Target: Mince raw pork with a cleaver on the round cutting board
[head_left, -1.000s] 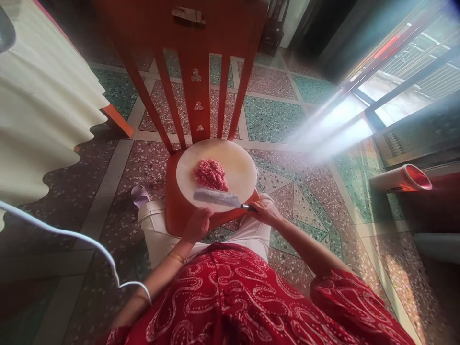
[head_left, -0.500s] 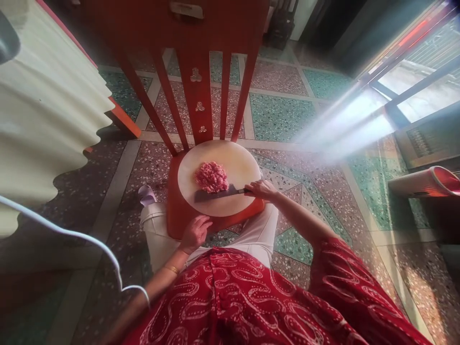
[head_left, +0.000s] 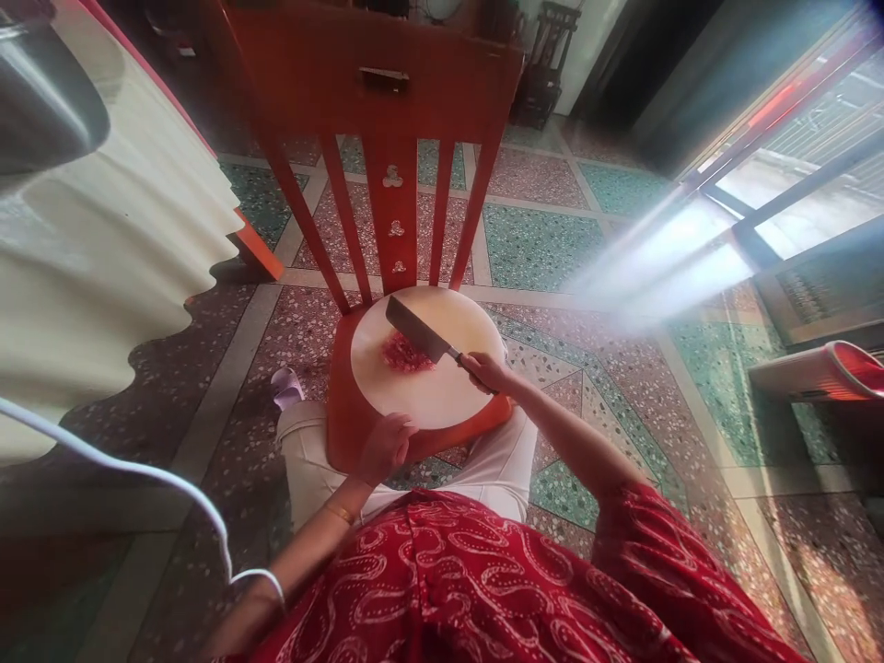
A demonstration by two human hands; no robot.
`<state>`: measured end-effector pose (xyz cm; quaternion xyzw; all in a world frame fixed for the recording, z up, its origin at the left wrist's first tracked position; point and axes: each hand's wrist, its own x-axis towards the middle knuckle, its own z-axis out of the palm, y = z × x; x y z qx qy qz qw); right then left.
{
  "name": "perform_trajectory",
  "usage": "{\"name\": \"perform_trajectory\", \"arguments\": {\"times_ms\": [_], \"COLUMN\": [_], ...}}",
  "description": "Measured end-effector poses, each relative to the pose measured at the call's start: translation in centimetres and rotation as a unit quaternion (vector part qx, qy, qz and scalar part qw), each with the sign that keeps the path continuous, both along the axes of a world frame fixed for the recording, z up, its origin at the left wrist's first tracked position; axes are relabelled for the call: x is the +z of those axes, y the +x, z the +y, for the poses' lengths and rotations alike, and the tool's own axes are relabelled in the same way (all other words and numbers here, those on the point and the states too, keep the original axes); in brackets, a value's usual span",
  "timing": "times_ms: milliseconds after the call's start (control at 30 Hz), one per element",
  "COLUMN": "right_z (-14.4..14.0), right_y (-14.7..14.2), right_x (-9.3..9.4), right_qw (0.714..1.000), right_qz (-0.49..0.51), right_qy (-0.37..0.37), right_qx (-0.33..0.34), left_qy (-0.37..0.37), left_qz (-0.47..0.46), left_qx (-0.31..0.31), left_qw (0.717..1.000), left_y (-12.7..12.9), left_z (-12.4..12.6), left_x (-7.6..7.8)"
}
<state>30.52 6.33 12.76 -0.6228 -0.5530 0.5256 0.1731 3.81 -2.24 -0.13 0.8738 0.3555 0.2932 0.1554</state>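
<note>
On the round white board [head_left: 442, 396] atop a red chair [head_left: 387, 83] we see minced meat [head_left: 404, 354], our right hand [head_left: 485, 372] closed around the cleaver [head_left: 416, 329] raised above it, left hand [head_left: 387, 446] curled at the seat edge, terrazzo floor [head_left: 539, 239] below.

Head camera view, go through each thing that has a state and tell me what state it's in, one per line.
cleaver: raised, tilted over the meat, gripped by the handle.
minced meat: finely chopped, one pile, partly hidden by the blade.
cutting board: lying flat on the chair seat.
chair: upright, serving as a stand.
right hand: closed on the cleaver handle.
left hand: resting at the board's near edge.
</note>
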Motion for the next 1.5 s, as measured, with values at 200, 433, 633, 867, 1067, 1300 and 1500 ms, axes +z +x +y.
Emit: {"name": "perform_trajectory", "arguments": {"times_ms": [200,433,633,867,1067,1300,1500], "right_z": [-5.6,-4.9,-5.4,-5.5,-5.8,-6.2,-6.6], "right_y": [-2.8,-5.6,-6.1,-6.9,-7.6,-7.5,-7.8], "right_x": [2.6,-1.0,0.0,-0.4,-0.8,-0.8,-1.0], "right_qw": [0.958,0.952,0.935,0.945,0.943,0.94,0.945], "right_qz": [-0.093,-0.236,-0.232,-0.237,-0.26,-0.222,-0.237], "right_qy": [0.263,0.192,0.261,0.226,0.205,0.26,0.223], "right_qx": [-0.074,-0.03,-0.062,0.0,0.018,-0.011,0.022], "left_qy": [0.014,-0.004,-0.006,0.002,-0.002,-0.014,-0.008], "left_qz": [0.001,-0.002,-0.009,-0.01,-0.015,-0.001,0.004], "left_qx": [0.01,0.004,0.01,0.01,0.017,0.021,0.008], "left_qw": [1.0,1.0,1.0,1.0,1.0,1.0,1.0], "left_y": [0.6,0.8,0.8,0.8,0.7,0.8,0.7], "left_z": [0.4,0.3,0.1,0.0,-0.1,-0.2,-0.1], "left_x": [-0.2,-0.3,-0.9,-1.3,-1.7,-1.0,-1.1]}}
